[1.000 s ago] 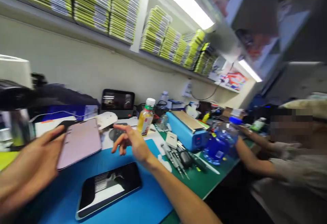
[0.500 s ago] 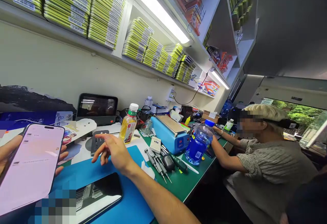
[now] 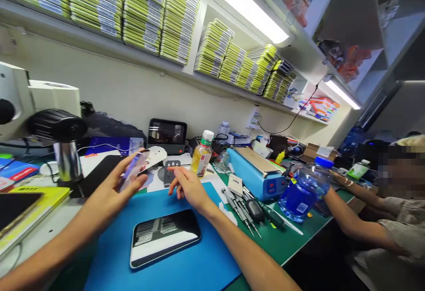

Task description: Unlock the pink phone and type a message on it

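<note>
My left hand (image 3: 124, 180) holds a smartphone (image 3: 133, 169) by its edges, tilted so that its lit screen shows only as a narrow strip. My right hand (image 3: 191, 189) hovers above the blue mat (image 3: 212, 246), index finger stretched out and the others loosely bent, with nothing in it. Below the two hands a second smartphone (image 3: 166, 238) lies flat on the mat, its dark glass reflecting the shelves. Just beyond my right fingertips is a dark grey plate with holes (image 3: 171, 171).
A drink bottle (image 3: 201, 156), screwdrivers (image 3: 241, 209), a blue heating plate (image 3: 255, 176) and a jug of blue liquid (image 3: 303, 193) stand to the right. A microscope (image 3: 56, 118) rises at the left. A co-worker's arm (image 3: 358, 224) reaches in at far right.
The view has swung left, bringing the microscope into sight. The phone in my left hand has turned from face-on to nearly edge-on. My right hand stays raised over the mat.
</note>
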`<state>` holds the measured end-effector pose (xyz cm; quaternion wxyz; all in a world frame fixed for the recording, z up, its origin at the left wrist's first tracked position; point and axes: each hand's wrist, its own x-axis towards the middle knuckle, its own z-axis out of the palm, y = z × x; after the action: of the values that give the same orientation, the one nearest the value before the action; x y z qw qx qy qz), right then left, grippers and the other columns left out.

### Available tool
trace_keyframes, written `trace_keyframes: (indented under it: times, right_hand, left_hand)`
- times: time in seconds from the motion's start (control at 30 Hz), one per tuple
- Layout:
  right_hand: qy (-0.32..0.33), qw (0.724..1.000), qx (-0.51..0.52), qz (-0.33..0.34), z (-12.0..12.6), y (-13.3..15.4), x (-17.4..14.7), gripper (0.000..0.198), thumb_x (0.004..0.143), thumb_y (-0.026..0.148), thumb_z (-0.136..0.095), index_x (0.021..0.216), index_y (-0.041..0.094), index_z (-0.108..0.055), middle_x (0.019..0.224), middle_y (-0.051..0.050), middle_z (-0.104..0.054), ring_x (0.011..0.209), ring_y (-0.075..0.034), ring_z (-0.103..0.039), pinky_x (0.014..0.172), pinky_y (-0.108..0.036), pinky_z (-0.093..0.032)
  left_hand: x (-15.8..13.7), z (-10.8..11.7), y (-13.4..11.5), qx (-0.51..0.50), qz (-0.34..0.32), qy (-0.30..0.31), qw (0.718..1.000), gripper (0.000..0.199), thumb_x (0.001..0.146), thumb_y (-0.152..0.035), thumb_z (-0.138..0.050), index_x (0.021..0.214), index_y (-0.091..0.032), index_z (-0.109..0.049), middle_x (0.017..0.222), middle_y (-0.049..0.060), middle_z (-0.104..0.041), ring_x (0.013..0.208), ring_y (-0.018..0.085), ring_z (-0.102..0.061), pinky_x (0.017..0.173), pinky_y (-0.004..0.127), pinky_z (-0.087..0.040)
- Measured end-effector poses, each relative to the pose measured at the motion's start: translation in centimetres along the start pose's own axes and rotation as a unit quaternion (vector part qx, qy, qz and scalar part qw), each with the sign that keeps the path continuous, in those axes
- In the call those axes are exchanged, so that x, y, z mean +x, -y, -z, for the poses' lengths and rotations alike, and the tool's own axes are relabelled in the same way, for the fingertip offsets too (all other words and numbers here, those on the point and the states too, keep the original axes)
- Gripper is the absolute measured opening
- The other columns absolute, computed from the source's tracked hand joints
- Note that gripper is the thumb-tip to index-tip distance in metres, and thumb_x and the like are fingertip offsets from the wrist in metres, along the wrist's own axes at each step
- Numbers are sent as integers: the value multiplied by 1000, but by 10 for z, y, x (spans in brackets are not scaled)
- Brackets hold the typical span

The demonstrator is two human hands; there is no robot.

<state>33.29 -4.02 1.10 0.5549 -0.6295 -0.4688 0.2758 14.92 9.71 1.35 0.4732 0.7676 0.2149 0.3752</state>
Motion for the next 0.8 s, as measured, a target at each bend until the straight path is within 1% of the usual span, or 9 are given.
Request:
trace_keyframes:
  times: [0.03,0.1,0.17,0.23,0.33,0.47,0.53,0.63,0.8]
  right_hand:
    - [-4,1000,-26,4,1,-1,1,55,103,54,-42,133,11,-60,74,-3,-66,48,-6,-46,49,-18,-33]
    - [-22,997,-75,10,4,-2,2,53,102,53,-42,126,11,-64,72,-2,-64,49,-6,-45,50,-18,-34]
    - [-38,993,-109,8,7,-5,5,52,102,52,-42,123,11,-66,70,-1,-62,50,-6,-44,50,-19,-33]
    - [-44,990,-132,6,10,-7,7,50,102,51,-42,123,12,-65,69,0,-61,49,-7,-43,49,-21,-32]
    - [-52,986,-158,-2,12,-6,8,46,103,45,-41,123,12,-65,68,0,-61,51,-8,-43,53,-23,-31]
    - [-96,968,-229,-30,15,-1,6,34,104,36,-43,118,17,-67,67,2,-59,62,-10,-50,62,-25,-35]
    - [-106,946,-305,-38,18,1,5,29,104,32,-44,119,22,-67,71,3,-61,69,-11,-54,67,-26,-35]
    - [-114,913,-389,-39,20,0,4,23,102,29,-47,116,25,-66,84,3,-65,75,-10,-55,68,-27,-31]
    - [-97,908,-404,-55,21,-4,3,16,98,25,-52,109,22,-64,91,2,-67,82,-11,-57,70,-26,-30]
  left_hand:
    - [-1,3,1,32,-58,20,998,67,91,-62,-60,152,-41,-42,148,1,-53,133,27,-54,116,48,-44]
    - [-3,7,3,72,-149,61,984,58,98,-39,-53,152,-49,-38,153,-5,-45,143,20,-43,121,40,-37]
    - [-6,8,3,93,-166,83,978,71,95,-18,-48,153,-55,-31,150,-8,-44,141,13,-43,118,33,-36]
    - [-8,8,1,103,-143,88,980,80,91,-10,-49,152,-58,-27,150,-11,-43,140,11,-43,118,31,-35]
    - [-7,7,-3,69,-97,71,990,68,96,-18,-51,150,-53,-32,147,-9,-46,136,12,-45,116,34,-36]
    - [-5,8,-6,5,-33,38,999,42,104,-42,-51,145,-46,-40,144,-6,-51,133,15,-49,117,38,-36]
    - [-5,9,-6,2,-26,31,999,41,104,-50,-50,144,-46,-39,144,-7,-52,132,14,-49,117,36,-36]
    - [-5,8,-4,3,-20,39,999,44,104,-51,-50,144,-45,-36,144,-6,-51,138,14,-45,117,33,-35]
    - [-6,7,-1,-14,0,52,999,49,101,-57,-52,144,-40,-35,148,0,-48,141,18,-43,118,39,-34]
